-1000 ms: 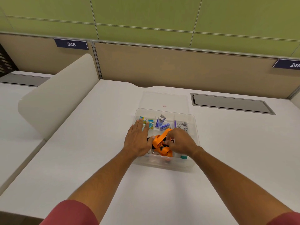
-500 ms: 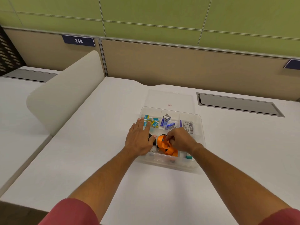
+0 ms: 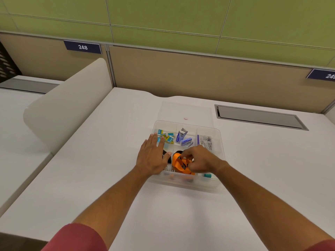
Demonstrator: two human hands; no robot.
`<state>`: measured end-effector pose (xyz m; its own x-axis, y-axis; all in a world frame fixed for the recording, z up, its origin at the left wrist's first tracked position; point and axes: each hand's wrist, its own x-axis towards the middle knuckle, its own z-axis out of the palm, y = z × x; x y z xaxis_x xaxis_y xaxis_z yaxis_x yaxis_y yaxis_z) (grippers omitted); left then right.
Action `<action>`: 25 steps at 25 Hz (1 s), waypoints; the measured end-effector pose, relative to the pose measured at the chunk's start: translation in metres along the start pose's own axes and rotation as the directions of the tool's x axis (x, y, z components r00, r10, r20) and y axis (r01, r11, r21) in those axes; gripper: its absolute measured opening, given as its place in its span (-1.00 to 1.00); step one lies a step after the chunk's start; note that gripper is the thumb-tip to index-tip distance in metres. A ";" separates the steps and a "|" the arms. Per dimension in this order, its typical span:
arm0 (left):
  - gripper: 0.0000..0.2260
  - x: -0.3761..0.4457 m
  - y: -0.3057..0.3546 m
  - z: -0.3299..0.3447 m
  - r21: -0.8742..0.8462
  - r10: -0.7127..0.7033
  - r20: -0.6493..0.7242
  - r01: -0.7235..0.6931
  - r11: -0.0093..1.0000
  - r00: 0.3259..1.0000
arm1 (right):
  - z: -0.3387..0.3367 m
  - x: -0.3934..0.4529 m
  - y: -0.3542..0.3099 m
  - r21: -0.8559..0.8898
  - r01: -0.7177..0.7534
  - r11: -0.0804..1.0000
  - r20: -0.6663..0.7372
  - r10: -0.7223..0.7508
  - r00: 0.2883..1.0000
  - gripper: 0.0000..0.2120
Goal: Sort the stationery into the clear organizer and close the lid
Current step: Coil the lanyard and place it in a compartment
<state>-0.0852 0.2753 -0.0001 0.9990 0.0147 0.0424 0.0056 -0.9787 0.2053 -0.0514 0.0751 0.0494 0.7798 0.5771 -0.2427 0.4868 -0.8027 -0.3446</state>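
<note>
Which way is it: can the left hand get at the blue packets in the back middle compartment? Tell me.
Probably yes. The left hand lies flat on the organizer's left side, the lid lies open behind, and nothing covers the blue packets.

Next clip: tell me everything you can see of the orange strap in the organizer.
The orange strap is a flat ribbon, fabric by its look, bunched in loose folds with a small dark metal clip among them. It lies in the middle front compartment of the clear organizer, whose lid is open. The right hand pinches it from above with curled fingers and hides its right side. The left hand lies flat over the neighbouring compartment, apart from the strap as far as shows.
</note>
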 end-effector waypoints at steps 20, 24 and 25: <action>-0.32 0.001 -0.010 -0.010 0.011 0.020 0.034 -0.021 1.000 0.999 | 0.006 -0.014 0.022 -0.091 -0.236 0.968 -0.278 0.203 0.939 -0.22; -0.30 0.015 -0.010 -0.012 0.027 0.033 0.028 -0.034 0.999 0.999 | 0.003 -0.007 0.036 -0.085 -0.307 0.948 -0.330 0.264 0.906 -0.16; -0.29 0.019 -0.010 -0.014 0.033 0.032 0.021 -0.033 0.999 0.999 | 0.000 -0.003 0.040 -0.085 -0.320 0.944 -0.345 0.273 0.898 -0.15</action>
<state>-0.0665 0.2884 0.0121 0.9994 -0.0210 0.0283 -0.0256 -0.9848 0.1717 -0.0346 0.0410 0.0361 0.9691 0.2467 0.0005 0.2432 -0.9548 -0.1707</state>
